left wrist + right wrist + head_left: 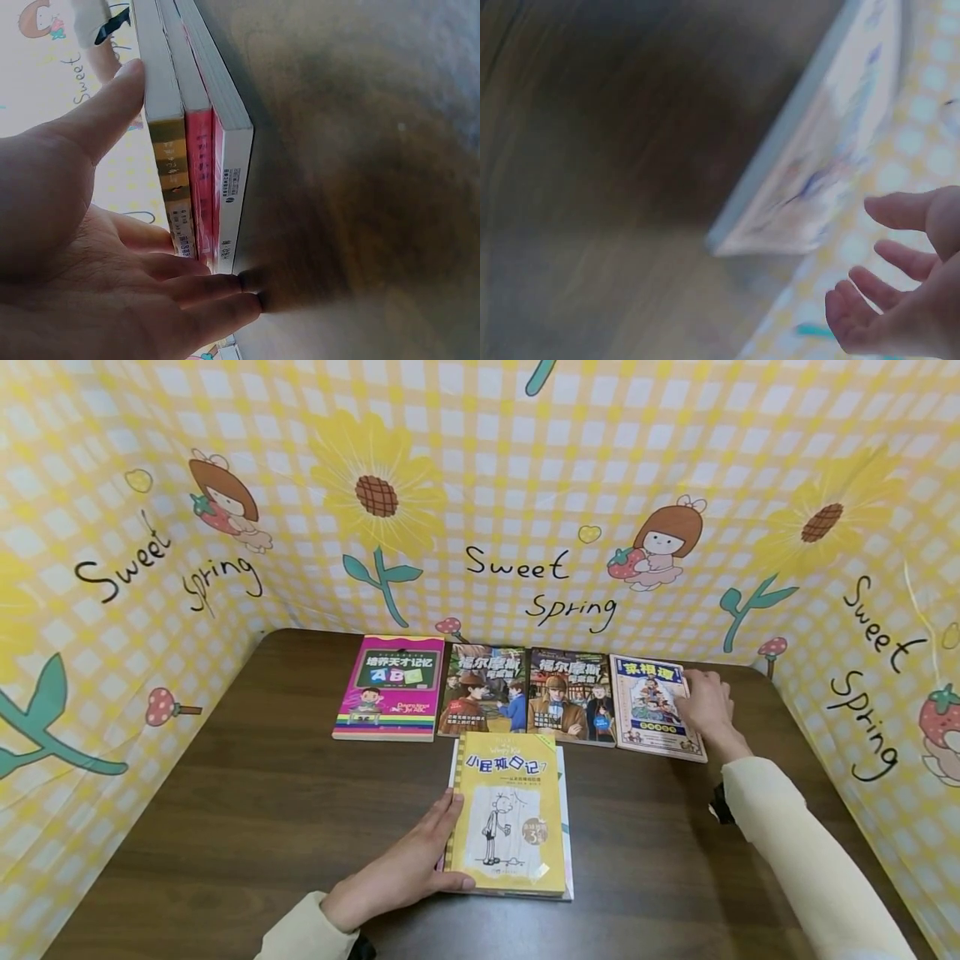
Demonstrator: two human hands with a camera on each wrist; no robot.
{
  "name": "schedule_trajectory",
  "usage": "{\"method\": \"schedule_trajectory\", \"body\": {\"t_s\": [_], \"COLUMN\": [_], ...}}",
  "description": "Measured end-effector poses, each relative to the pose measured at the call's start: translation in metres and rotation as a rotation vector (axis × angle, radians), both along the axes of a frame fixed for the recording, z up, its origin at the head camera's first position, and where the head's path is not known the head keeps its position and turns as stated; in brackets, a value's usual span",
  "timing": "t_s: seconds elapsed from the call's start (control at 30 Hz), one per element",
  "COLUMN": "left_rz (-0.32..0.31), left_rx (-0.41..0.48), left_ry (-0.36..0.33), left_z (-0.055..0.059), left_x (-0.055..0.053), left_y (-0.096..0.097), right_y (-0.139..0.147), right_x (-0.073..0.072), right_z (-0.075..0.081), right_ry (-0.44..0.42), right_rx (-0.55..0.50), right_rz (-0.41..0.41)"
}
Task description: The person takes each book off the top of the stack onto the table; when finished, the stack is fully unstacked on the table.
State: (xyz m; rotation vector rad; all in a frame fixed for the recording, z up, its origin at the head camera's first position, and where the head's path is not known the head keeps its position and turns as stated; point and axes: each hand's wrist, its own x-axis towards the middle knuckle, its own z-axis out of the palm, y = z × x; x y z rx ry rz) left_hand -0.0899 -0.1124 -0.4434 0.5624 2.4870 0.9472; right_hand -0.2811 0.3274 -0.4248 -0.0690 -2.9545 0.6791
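A stack of three books lies at the near middle of the table, topped by a yellow comic-style book (517,827). In the left wrist view a red-spined book (199,180) and a white-spined book (234,187) sit beneath it. My left hand (408,864) rests against the stack's left side, fingers along the spines and thumb by the near corner. At the right end of the back row is a white book with a blue title (656,706). Beside its right edge is my right hand (707,706), fingers loosely bent, holding nothing; the right wrist view shows a gap from the book.
Left of the white book, the back row has two detective-cover books (570,697) (483,689) and a magenta ABC book (386,689). They lie flat on the dark wooden table (225,793). Yellow checked cloth (480,468) walls the back and sides.
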Motion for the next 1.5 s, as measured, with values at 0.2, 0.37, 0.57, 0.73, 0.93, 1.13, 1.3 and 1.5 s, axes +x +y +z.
{"method": "schedule_trajectory", "body": {"t_s": [0.2, 0.37, 0.57, 0.73, 0.93, 1.13, 1.3, 1.5], "left_rz": [-0.007, 0.001, 0.009, 0.005, -0.001, 0.008, 0.005, 0.016], "left_rx": [-0.006, -0.003, -0.019, -0.012, -0.003, 0.012, 0.012, 0.0], "left_ry": [0.003, 0.008, 0.009, 0.025, 0.022, 0.023, 0.026, 0.005], "left_z": [-0.001, -0.002, -0.004, -0.004, -0.002, -0.002, -0.002, -0.001], "left_x": [-0.001, -0.003, -0.002, -0.002, -0.002, -0.002, -0.001, -0.001], "left_y": [0.0, 0.0, 0.001, 0.001, 0.001, 0.001, 0.001, 0.002], "right_y": [-0.051, -0.105, -0.149, -0.164, -0.167, -0.167, -0.168, -0.167], "right_x": [0.038, 0.085, 0.127, 0.139, 0.142, 0.143, 0.143, 0.142], "right_z": [0.016, 0.009, -0.008, -0.021, -0.029, -0.028, -0.028, -0.029], "right_ry": [0.109, 0.091, -0.065, -0.22, -0.301, -0.306, -0.287, -0.236], "right_rx": [-0.156, -0.252, -0.269, -0.218, -0.235, -0.265, -0.257, -0.288], "right_rz": [0.149, 0.302, 0.336, 0.251, 0.218, 0.219, 0.233, 0.247]}}
